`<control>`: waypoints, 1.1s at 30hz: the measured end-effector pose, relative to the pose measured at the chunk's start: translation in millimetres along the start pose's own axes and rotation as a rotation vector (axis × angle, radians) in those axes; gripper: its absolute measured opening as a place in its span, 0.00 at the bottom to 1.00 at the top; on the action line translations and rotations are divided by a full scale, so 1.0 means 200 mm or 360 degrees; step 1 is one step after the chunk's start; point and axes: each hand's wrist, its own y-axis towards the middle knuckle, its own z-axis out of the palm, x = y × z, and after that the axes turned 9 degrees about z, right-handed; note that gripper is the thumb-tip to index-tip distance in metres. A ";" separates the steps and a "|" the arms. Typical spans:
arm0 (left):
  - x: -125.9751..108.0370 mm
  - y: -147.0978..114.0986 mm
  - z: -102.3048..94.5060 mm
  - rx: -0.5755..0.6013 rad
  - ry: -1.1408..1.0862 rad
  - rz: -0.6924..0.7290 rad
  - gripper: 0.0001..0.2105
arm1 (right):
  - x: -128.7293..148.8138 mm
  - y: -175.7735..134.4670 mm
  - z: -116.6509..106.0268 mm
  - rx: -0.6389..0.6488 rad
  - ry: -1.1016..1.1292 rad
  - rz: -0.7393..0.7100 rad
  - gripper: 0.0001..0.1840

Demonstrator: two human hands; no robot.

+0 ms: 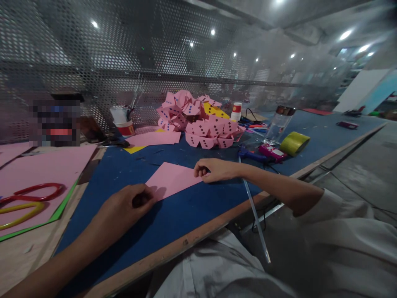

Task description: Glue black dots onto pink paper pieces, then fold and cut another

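While held at both ends: one pink paper sheet [173,180], four-cornered, undotted on the visible face, flat on the blue table [192,215] between near and far edges. Lies directly between the hands. Long axis: left to right, roughly along the table's near edge, slanting slightly away toward the right.

Left hand [128,200]: closed on the sheet's left end, with thumb and finger together at the corner facing the near edge; nearer of the two to the table's left edge. Right hand [215,169]: closed on the right end, with curled fingers over a partly hidden corner. Hands well apart, at opposite ends of the sheet; both in contact, equal in nearness. Grip firmness: not discernible.

Toward the table's far edge: cluster of dotted pink paper shapes [211,126], apart from the sheet. Right of the right hand's fingers: blue glue gun [252,154]. Across the near edge: clear rod [256,219], jutting past.
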 end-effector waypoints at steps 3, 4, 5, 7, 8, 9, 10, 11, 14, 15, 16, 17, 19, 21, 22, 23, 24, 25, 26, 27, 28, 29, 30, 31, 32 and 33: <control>0.00 0.00 0.00 -0.0008 0.0007 0.0000 0.19 | 0.01 -0.01 0.00 0.0003 -0.0011 -0.0005 0.17; 0.00 0.00 0.00 -0.0006 0.0006 0.0001 0.19 | 0.01 -0.01 -0.01 0.0005 -0.0010 0.0001 0.18; 0.00 0.00 0.00 0.0001 0.0005 -0.0001 0.19 | 0.01 -0.02 -0.01 0.0006 -0.0009 0.0013 0.18; 0.00 0.00 0.00 0.0022 0.0005 -0.0006 0.19 | 0.02 -0.03 -0.02 0.0004 -0.0005 0.0035 0.18; 0.00 0.00 0.00 0.0029 0.0005 -0.0006 0.19 | 0.02 -0.03 -0.02 -0.0001 -0.0005 0.0045 0.18; 0.00 0.00 0.00 0.0032 0.0006 -0.0004 0.19 | 0.02 -0.04 -0.02 -0.0006 -0.0007 0.0051 0.18; 0.00 0.00 0.00 0.0034 0.0008 0.0000 0.19 | 0.02 -0.04 -0.03 -0.0010 -0.0008 0.0056 0.19; 0.00 0.00 0.00 0.0036 0.0012 0.0002 0.20 | 0.02 -0.05 -0.03 -0.0014 -0.0006 0.0060 0.19; 0.01 0.00 0.00 0.0044 0.0023 -0.0004 0.19 | 0.00 -0.05 -0.04 -0.0021 -0.0001 0.0076 0.19; 0.01 0.00 0.00 0.0040 0.0027 -0.0002 0.19 | -0.01 -0.06 -0.05 -0.0020 0.0002 0.0081 0.20; 0.01 0.01 0.00 0.0033 0.0030 0.0002 0.19 | -0.02 -0.06 -0.05 -0.0019 0.0002 0.0083 0.20; 0.01 0.01 0.00 0.0027 0.0031 0.0004 0.20 | -0.03 -0.06 -0.05 -0.0018 0.0002 0.0085 0.20; 0.01 0.00 0.00 0.0018 0.0026 -0.0003 0.21 | -0.04 -0.06 -0.06 -0.0026 -0.0002 0.0083 0.20; 0.01 0.00 0.00 0.0016 0.0005 -0.0014 0.22 | -0.05 -0.07 -0.06 -0.0037 -0.0006 0.0078 0.20; 0.01 0.00 0.00 0.0015 -0.0003 -0.0013 0.22 | -0.05 -0.07 -0.07 -0.0034 -0.0007 0.0076 0.20; 0.01 0.00 0.00 0.0018 -0.0004 -0.0008 0.22 | -0.05 -0.08 -0.07 -0.0027 -0.0007 0.0076 0.21; 0.01 0.00 0.00 0.0018 0.0003 0.0000 0.22 | -0.05 -0.08 -0.08 -0.0016 -0.0009 0.0075 0.21; 0.01 0.00 0.00 0.0018 0.0014 0.0010 0.22 | -0.05 -0.08 -0.08 -0.0004 -0.0011 0.0073 0.21; 0.01 0.00 0.00 0.0016 0.0027 0.0018 0.21 | -0.06 -0.09 -0.08 0.0005 -0.0015 0.0069 0.22; 0.01 0.00 0.00 0.0006 0.0038 0.0022 0.21 | -0.06 -0.09 -0.09 0.0011 -0.0020 0.0065 0.22; 0.01 0.00 0.00 -0.0003 0.0042 0.0025 0.20 | -0.06 -0.09 -0.09 0.0014 -0.0028 0.0060 0.23; 0.01 0.00 0.00 -0.0012 0.0038 0.0030 0.19 | -0.06 -0.09 -0.09 0.0015 -0.0038 0.0054 0.23; 0.01 0.00 0.00 -0.0017 0.0027 0.0035 0.19 | -0.07 -0.09 -0.10 0.0017 -0.0050 0.0046 0.24; 0.00 0.01 0.00 -0.0020 0.0016 0.0037 0.19 | -0.07 -0.09 -0.10 0.0020 -0.0060 0.0036 0.24; 0.00 0.01 0.00 -0.0023 0.0008 0.0035 0.19 | -0.08 -0.09 -0.10 0.0025 -0.0067 0.0024 0.25; -0.01 0.00 -0.01 -0.0025 0.0005 0.0029 0.20 | -0.08 -0.09 -0.11 0.0031 -0.0069 0.0011 0.25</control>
